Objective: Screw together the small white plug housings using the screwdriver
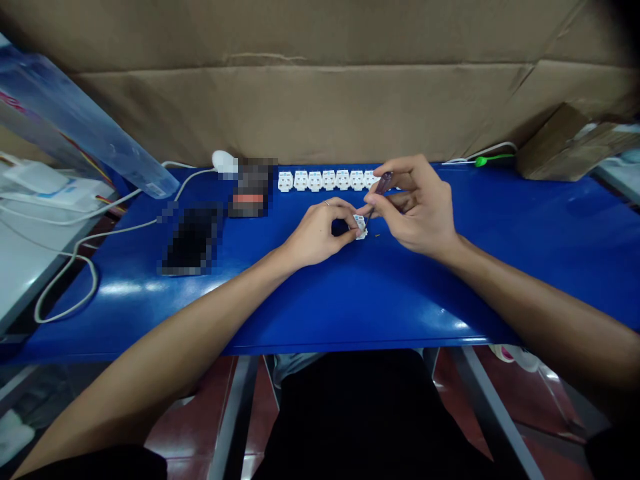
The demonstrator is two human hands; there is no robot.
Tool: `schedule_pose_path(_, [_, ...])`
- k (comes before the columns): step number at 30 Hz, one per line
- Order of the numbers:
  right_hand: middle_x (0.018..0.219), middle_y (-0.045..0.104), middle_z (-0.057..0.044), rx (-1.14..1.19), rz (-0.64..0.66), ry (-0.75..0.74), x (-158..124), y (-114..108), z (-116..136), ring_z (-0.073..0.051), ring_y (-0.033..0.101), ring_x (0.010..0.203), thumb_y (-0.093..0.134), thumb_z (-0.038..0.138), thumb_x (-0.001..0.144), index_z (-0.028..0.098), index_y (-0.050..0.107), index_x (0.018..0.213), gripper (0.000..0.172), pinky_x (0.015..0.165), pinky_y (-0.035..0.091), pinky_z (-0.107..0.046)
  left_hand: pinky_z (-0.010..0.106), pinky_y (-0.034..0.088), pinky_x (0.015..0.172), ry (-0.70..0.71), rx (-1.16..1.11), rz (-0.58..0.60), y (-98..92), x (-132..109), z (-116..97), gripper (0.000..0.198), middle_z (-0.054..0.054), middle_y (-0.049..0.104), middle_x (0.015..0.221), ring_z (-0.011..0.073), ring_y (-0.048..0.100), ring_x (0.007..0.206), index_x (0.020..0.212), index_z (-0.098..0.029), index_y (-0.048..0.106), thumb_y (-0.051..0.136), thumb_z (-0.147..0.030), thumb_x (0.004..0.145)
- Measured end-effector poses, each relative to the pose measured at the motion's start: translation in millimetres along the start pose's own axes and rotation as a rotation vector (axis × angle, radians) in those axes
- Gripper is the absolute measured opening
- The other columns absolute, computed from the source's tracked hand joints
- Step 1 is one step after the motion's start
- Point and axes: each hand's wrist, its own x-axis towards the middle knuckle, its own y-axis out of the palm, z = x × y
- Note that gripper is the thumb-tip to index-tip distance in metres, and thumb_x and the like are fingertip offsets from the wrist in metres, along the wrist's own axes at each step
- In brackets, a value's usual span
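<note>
The left hand [317, 233] and right hand [410, 210] are held above a blue-painted workbench [450, 293], a creased cardboard sheet [320, 100] being propped behind it at 12 o'clock. A pixelated flat dark object [191, 239] is placed on the bench at 9 o'clock from the hands, and a row of white plugs [323, 180] is lined up at 12 o'clock. The left hand is curled nearly closed, a small white plug [361, 228] being pinched in its fingertips just above the bench. The right hand is partly closed, a small screwdriver with a translucent purple handle [383, 183] being gripped between thumb and fingers, with its tip at the plug. A tiny brass-coloured speck [377, 235] is seen on the bench just beside the plug at 3 o'clock.
</note>
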Motion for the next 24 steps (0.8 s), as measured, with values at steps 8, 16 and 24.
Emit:
schedule_pose_path(8, [0.103, 0.084, 0.001, -0.063, 0.012, -0.053, 1.5, 2.0, 0.2, -0.020, 0.089, 0.079, 0.085, 0.045, 0.104, 0.036, 0.067, 0.147, 0.048, 0.064, 0.074, -0.026, 0.048, 0.061, 0.112, 0.008, 0.008, 0.002, -1.0, 0.5, -1.5, 0.008, 0.006, 0.085, 0.120, 0.0269, 0.081, 0.120, 0.093, -0.025, 0.085, 0.080, -0.022, 0.099])
schedule_pose_path(16, [0.130, 0.087, -0.001, -0.127, 0.238, -0.208, 11.3, -19.7, 12.2, -0.022, 0.089, 0.104, 0.071, 0.030, 0.111, 0.035, 0.069, 0.158, 0.048, 0.100, 0.077, -0.040, 0.046, 0.061, 0.111, 0.020, -0.001, 0.013, -2.5, 0.9, -0.4, 0.007, 0.006, 0.085, 0.121, 0.0263, 0.080, 0.122, 0.096, -0.025, 0.085, 0.080, -0.026, 0.101])
schedule_pose_path(24, [0.095, 0.088, 0.001, -0.051, 0.033, 0.014, 11.9, -16.1, 15.1, -0.023, 0.089, 0.083, 0.091, 0.043, 0.098, 0.033, 0.082, 0.129, 0.034, 0.075, 0.077, -0.034, 0.049, 0.060, 0.115, 0.000, -0.006, 0.015, -2.1, 1.3, -2.3, 0.008, 0.005, 0.086, 0.120, 0.0276, 0.080, 0.123, 0.094, -0.027, 0.086, 0.080, -0.023, 0.098])
